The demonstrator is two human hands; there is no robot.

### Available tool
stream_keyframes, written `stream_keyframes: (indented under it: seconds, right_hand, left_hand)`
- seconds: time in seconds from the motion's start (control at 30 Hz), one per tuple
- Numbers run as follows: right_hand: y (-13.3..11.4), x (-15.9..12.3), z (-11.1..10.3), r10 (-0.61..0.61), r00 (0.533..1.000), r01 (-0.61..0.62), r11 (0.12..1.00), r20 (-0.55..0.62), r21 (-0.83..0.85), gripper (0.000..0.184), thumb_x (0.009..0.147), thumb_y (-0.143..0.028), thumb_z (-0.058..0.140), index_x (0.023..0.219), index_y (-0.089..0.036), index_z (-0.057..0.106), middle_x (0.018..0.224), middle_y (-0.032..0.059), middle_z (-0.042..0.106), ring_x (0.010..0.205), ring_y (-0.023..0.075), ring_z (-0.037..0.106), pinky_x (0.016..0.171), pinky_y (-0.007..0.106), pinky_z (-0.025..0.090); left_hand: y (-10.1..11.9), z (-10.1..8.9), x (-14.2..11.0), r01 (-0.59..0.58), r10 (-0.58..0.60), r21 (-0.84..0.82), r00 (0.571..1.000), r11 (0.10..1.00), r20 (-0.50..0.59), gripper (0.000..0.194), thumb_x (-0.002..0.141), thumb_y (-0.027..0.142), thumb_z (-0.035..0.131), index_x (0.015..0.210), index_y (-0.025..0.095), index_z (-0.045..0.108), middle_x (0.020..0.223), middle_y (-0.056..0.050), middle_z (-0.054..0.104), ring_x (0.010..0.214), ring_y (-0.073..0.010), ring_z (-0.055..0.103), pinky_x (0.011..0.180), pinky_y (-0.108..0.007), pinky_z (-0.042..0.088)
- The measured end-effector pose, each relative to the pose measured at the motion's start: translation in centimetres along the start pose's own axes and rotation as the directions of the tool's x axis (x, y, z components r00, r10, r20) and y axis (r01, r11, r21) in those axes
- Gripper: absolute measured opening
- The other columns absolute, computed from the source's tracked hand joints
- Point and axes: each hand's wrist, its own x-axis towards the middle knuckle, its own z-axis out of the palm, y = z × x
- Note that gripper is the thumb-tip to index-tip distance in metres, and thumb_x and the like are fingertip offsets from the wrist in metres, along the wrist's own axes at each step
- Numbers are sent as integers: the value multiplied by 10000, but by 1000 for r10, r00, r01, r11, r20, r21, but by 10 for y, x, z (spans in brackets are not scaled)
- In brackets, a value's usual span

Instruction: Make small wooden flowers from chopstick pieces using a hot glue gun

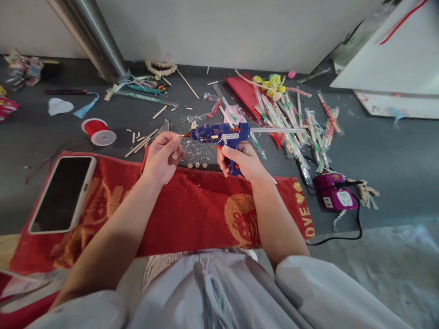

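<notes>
The right hand [242, 160] is curled around the handle of the blue glue gun [206, 133], so the fingers hide part of the handle. The gun is in the air over the gray table [137, 107], and its tip points at the left hand [163, 157]. The left thumb and finger are pinched together just beside the tip, but anything between them is too small to make out. A long clear glue stick [277, 130] pokes out the back of the gun. The arms cover parts of the red towel [195, 210], so its pictures and words are partly hidden. A phone [61, 194] with a dark screen lies on the towel's left side. The wrapped sticks [284, 121] on the right are piled up, and some hide others. The big white board [394, 59] is cut off at the edge.
</notes>
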Motion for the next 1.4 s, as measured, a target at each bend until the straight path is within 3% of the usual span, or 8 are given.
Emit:
stream_keyframes:
  seconds: [0.6,0.87,1.2,1.4]
  right_hand:
    - [-1,-1,-1,11,1000,-12,999,-10,-36,441,797,-587,659,629,-189,567,533,-38,596,407,55,532,423,195,446]
    - [-2,-1,0,12,1000,-13,1000,-11,-26,441,798,-575,672,620,-183,577,531,-35,597,410,54,535,420,188,455]
    - [4,2,-3,-12,1000,12,1000,4,10,454,775,-583,708,616,-175,588,513,-37,602,392,54,534,396,178,460]
    - [2,0,-4,6,1000,-6,1000,25,14,434,789,-575,701,659,-169,620,523,-40,602,401,55,537,405,182,472]
  left_hand:
    - [0,2,0,-11,12,31,1000,999,-29,252,833,110,685,636,194,552,460,85,377,424,-40,345,505,-165,405]
    - [-2,-3,2,-36,36,12,999,999,7,238,837,153,717,661,196,562,465,84,402,428,-42,361,515,-168,419]
    - [-7,-10,6,-81,85,-54,994,995,64,288,632,279,897,663,199,621,463,88,444,431,-31,377,499,-164,440]
    - [-5,-9,6,-62,64,-54,997,997,34,222,671,235,868,660,203,649,471,87,446,426,-25,365,497,-163,434]
